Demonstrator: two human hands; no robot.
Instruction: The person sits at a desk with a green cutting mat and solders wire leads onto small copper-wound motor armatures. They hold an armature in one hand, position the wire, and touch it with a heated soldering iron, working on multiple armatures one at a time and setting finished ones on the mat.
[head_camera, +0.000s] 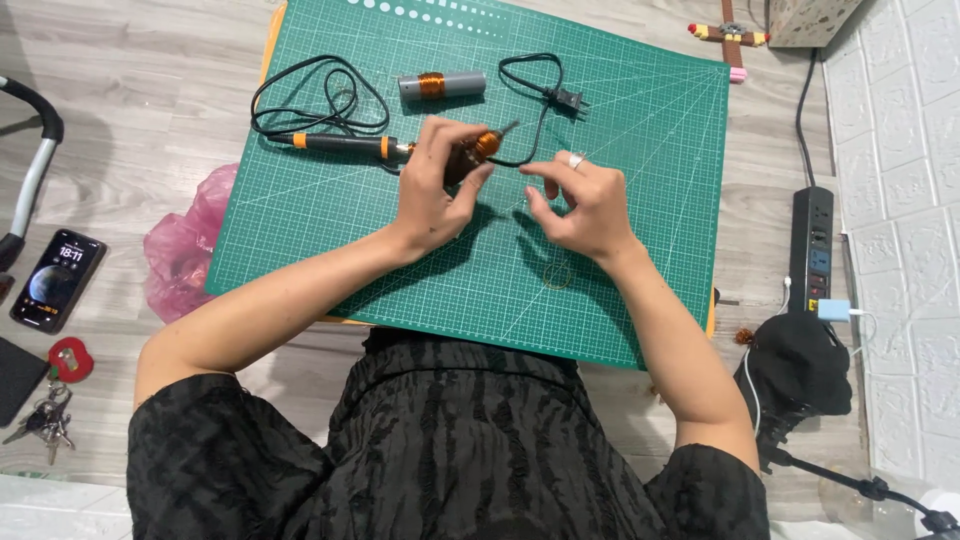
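While the left hand (432, 195) pinches a dark cylinder wound with copper wire (470, 157) above the middle of the green cutting mat (640, 190), the right hand (585, 205) sits just beside it, fingertips curled together; whether they grip anything cannot be told. Behind: soldering iron (340, 145) with looped black cord (310, 100), grey coil-wrapped cylinder (440, 86), plug (568, 98); mat's right half open. Wooden floor carries pink bag (185, 250), phone (57, 280), keys (45, 415) left, power strip (810, 245) by white wall right.
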